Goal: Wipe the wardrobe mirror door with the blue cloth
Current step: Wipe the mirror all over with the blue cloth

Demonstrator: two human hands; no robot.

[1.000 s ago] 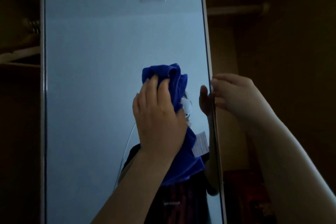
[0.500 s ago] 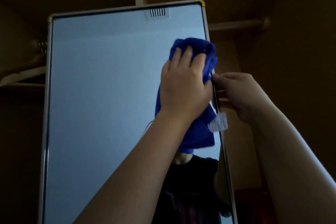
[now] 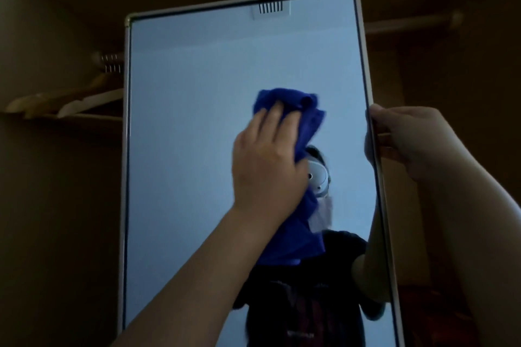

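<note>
Mirror door (image 3: pixel 197 149) was mid-wipe: left hand (image 3: pixel 267 160) pressed the blue cloth (image 3: pixel 296 121), fingers slightly spread; right hand (image 3: pixel 408 135) pinched its edge; remaining area unclear.

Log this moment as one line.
left hand: presses blue cloth on mirror door | right hand: grips door's right edge

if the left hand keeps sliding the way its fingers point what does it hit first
Probably nothing soon: the left hand, pressing the blue cloth, points up bare mirror; the door's top frame would come first.
</note>
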